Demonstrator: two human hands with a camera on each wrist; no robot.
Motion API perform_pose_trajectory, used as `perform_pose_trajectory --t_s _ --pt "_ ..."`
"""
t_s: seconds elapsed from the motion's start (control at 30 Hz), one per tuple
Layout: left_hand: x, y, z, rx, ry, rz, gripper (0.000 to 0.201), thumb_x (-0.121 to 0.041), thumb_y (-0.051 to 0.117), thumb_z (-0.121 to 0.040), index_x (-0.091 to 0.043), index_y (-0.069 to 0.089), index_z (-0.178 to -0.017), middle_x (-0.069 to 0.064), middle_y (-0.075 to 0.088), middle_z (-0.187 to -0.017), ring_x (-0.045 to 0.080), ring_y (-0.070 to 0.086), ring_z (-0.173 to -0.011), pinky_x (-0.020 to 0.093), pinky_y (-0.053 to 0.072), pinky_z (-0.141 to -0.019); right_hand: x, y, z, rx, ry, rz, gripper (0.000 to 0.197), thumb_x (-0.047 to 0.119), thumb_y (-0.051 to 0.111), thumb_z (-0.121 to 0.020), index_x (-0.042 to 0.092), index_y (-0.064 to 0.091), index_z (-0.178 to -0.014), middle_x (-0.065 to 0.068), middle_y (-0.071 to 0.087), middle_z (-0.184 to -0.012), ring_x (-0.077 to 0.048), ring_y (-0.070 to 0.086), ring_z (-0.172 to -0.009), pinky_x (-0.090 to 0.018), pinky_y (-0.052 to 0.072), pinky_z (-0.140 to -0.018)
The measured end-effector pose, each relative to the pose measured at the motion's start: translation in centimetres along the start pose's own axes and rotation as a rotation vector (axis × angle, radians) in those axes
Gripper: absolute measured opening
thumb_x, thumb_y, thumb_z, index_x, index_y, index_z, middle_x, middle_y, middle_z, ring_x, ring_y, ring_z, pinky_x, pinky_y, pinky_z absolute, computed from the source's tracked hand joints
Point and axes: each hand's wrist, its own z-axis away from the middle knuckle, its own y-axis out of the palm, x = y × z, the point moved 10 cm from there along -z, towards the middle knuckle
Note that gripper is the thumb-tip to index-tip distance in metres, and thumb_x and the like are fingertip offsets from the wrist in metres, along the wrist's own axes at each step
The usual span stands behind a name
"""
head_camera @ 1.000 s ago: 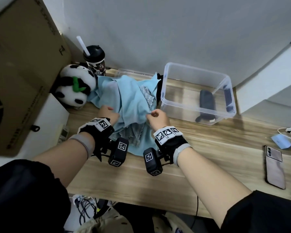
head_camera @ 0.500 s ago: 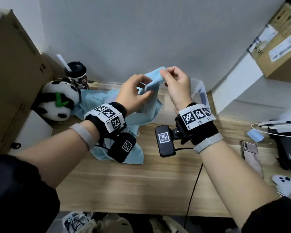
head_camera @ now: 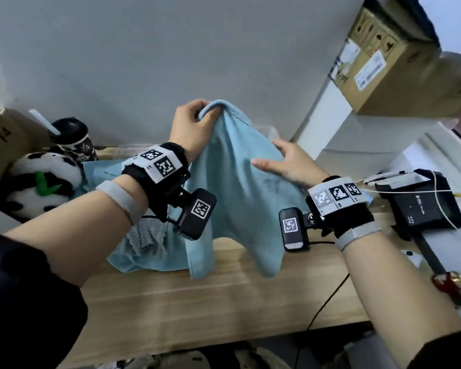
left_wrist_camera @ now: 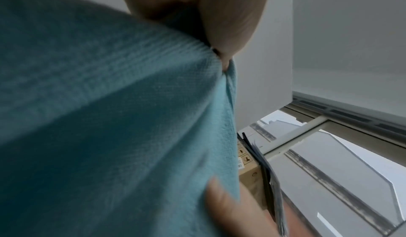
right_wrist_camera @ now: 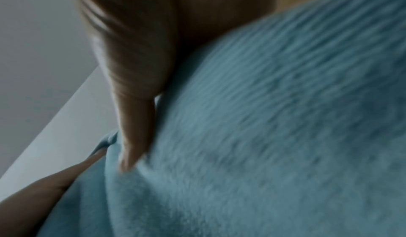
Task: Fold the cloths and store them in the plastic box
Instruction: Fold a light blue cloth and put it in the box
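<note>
Head view: left hand (head_camera: 194,131) grips top corner of light-blue cloth (head_camera: 240,198), centre frame, held up w/ lower edge hanging just above wooden table (head_camera: 224,302). Right hand (head_camera: 290,163) lies on cloth's right side, fingers straight, not clenched. Cloth hides most of plastic box (head_camera: 273,134); only a rim shows. More cloths (head_camera: 144,241) piled lower left. Left edge: panda plush (head_camera: 37,182), black cup w/ straw (head_camera: 72,139). Upper right: cardboard carton (head_camera: 383,62), label unreadable. Right edge: black device (head_camera: 423,206) w/ cables. Grey wall behind.
</note>
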Motion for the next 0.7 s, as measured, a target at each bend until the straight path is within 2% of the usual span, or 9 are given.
perform_pose_trajectory --t_s 0.1,0.17,0.2,0.27,0.37,0.47,0.5,0.63,0.7 --pt "2.6 0.6 0.1 -0.017 -0.099 0.023 0.024 -0.019 0.053 -0.092 -0.020 0.052 -0.068 -0.011 0.047 -0.058 0.002 0.043 -0.056 0.019 0.037 -0.058 -3.6 -0.7 1.4 0.109 0.129 0.033 0.041 0.016 0.075 -0.076 0.005 0.061 -0.113 -0.002 0.067 -0.098 -0.002 0.065 -0.074 -0.018 0.052 -0.074" --pt "4.5 0.6 0.5 -0.026 -0.163 0.009 0.021 -0.020 0.056 -0.091 -0.020 0.053 -0.070 -0.004 0.050 -0.064 0.002 0.046 -0.055 0.019 0.039 -0.058 -4.9 -2.6 1.8 0.044 0.141 0.027 0.033 0.014 0.074 -0.077 0.004 0.063 -0.107 -0.003 0.066 -0.092 0.009 0.060 -0.057 -0.006 0.046 -0.055" --pt "5.2 0.8 0.7 -0.010 -0.188 0.005 0.019 -0.020 0.061 -0.088 -0.021 0.053 -0.070 -0.002 0.052 -0.066 -0.001 0.047 -0.053 0.015 0.040 -0.057 -5.5 -3.7 1.9 0.000 0.149 0.034 0.023 0.014 0.073 -0.077 0.007 0.065 -0.097 -0.003 0.066 -0.087 0.010 0.058 -0.054 -0.005 0.044 -0.053" --pt "6.6 1.8 1.2 0.096 -0.227 -0.037 0.020 -0.019 0.072 -0.079 -0.021 0.054 -0.072 0.000 0.057 -0.073 0.001 0.051 -0.059 0.013 0.041 -0.061 -6.0 -5.6 2.1 -0.061 0.155 0.033 0.010 0.014 0.074 -0.077 0.015 0.064 -0.080 0.000 0.064 -0.076 0.004 0.058 -0.057 -0.008 0.045 -0.059" --pt "8.6 3.3 2.1 0.292 -0.281 -0.271 0.026 -0.014 0.076 -0.074 -0.023 0.052 -0.074 -0.002 0.052 -0.070 0.009 0.046 -0.062 0.007 0.038 -0.054 -6.6 -7.5 2.1 -0.114 0.153 -0.093 0.013 0.010 0.074 -0.075 0.016 0.063 -0.078 0.000 0.064 -0.072 -0.009 0.058 -0.066 -0.017 0.047 -0.066" --pt "9.8 2.5 2.0 0.233 -0.310 -0.346 0.010 -0.013 0.067 -0.080 -0.014 0.059 -0.087 0.007 0.056 -0.077 0.020 0.052 -0.074 0.025 0.046 -0.068 -7.1 -8.8 1.8 -0.184 0.138 -0.267 0.018 0.000 0.069 -0.076 0.016 0.060 -0.078 0.003 0.063 -0.069 -0.003 0.059 -0.061 -0.013 0.048 -0.064" --pt "10.0 2.2 1.9 0.202 -0.314 -0.314 0.010 -0.014 0.065 -0.082 -0.012 0.060 -0.091 0.007 0.056 -0.074 0.021 0.053 -0.075 0.029 0.048 -0.066 -7.2 -9.1 1.7 -0.199 0.134 -0.309 0.019 -0.002 0.068 -0.077 0.016 0.060 -0.078 0.006 0.064 -0.066 -0.001 0.059 -0.060 -0.012 0.047 -0.064" --pt "9.9 1.2 1.7 0.104 -0.285 -0.234 0.019 -0.024 0.069 -0.082 -0.019 0.056 -0.095 -0.002 0.047 -0.063 0.015 0.046 -0.062 0.020 0.037 -0.053 -7.4 -9.6 1.7 -0.248 0.110 -0.426 0.017 -0.002 0.066 -0.078 0.014 0.062 -0.078 0.009 0.066 -0.063 -0.001 0.061 -0.060 -0.011 0.050 -0.064" --pt "9.7 1.4 1.7 0.128 -0.253 -0.199 0.029 -0.026 0.074 -0.077 -0.026 0.057 -0.100 -0.002 0.040 -0.060 0.011 0.038 -0.055 0.018 0.032 -0.051 -7.7 -9.9 1.7 -0.285 0.101 -0.432 0.013 0.000 0.066 -0.079 0.013 0.064 -0.080 0.010 0.067 -0.061 0.001 0.061 -0.059 -0.010 0.049 -0.063"
